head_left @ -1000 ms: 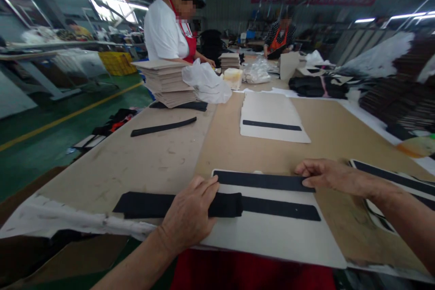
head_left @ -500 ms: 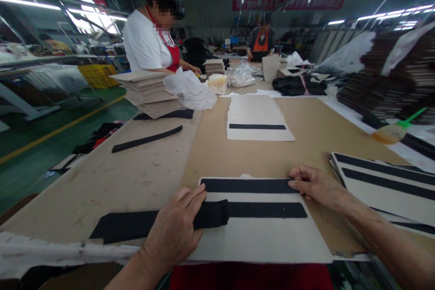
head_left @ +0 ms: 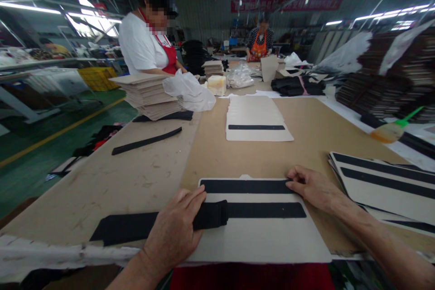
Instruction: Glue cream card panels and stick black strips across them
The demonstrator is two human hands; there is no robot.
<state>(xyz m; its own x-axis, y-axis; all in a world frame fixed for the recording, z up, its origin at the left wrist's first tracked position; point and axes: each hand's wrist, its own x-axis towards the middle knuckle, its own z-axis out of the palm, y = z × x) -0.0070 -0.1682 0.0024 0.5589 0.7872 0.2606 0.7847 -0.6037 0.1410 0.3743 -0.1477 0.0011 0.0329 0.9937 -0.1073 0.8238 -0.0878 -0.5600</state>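
Observation:
A pale board (head_left: 265, 242) lies flat in front of me at the table's front edge, with a black strip (head_left: 244, 186) along its far edge and a second black strip (head_left: 268, 210) across its middle. My left hand (head_left: 178, 222) is wrapped over a stack of black strips (head_left: 210, 214) that overlaps the board's left side; its fingertips touch the upper strip's left end. Thumb and fingers of my right hand (head_left: 307, 186) pinch the upper strip's right end at the board's far right corner, partly hiding it.
Boards bearing black strips (head_left: 390, 195) are piled at right. Farther off lies a fanned stack of pale boards (head_left: 254, 111). A loose black strip (head_left: 147, 140), a tall board stack (head_left: 146, 93) and a plastic bag (head_left: 190, 90) are at left. Two co-workers stand beyond; a glue bottle (head_left: 389, 132) lies right.
Both hands keep nearly the same places on the strips. The view has shifted slightly, and the co-worker at left has moved a little.

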